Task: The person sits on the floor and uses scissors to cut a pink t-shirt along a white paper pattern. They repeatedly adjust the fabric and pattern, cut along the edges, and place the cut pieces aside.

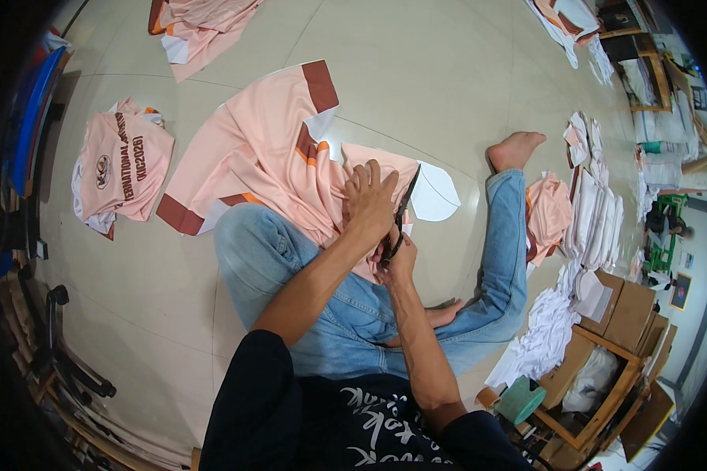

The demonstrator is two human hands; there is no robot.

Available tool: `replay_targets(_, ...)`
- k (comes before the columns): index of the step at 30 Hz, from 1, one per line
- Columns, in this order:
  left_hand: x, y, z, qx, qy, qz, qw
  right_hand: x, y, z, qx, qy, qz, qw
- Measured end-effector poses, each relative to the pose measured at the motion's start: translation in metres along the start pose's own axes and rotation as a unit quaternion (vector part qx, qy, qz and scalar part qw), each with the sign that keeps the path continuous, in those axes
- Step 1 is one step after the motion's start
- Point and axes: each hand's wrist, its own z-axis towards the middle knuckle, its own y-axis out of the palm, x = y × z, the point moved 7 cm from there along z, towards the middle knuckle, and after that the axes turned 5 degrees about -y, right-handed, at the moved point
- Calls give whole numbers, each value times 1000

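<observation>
My right hand (399, 257) is closed around the dark handles of a pair of scissors (404, 206). Their blades point away from me, along the boundary between pale pink cloth and a white piece (436, 193) with a rounded edge. Just left of the blades, my left hand (369, 192) presses on the cloth with its fingers apart. The pink garment fabric (247, 129), with brown and orange trim, spreads from my lap onto the floor at the left. Part of it is bunched under my left forearm, and my hands hide some of the cut edge.
A folded pink printed shirt (126, 165) lies on the tiled floor at left, with another pink heap (204, 27) farther off. At right are pink cloth (548, 208), stacked white pieces (593, 220), white scraps (543, 326), a green roll (520, 400) and cardboard boxes (628, 306).
</observation>
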Motion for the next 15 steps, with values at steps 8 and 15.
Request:
replay_targets(8,-1,-4,0,-19,-4,-14,1000,-13,4,3,-7,-6,-55,998)
replay_targets(15,-1,-7,0,-16,-5,-4,1000,-10,2,7,-4,-20,-32,999)
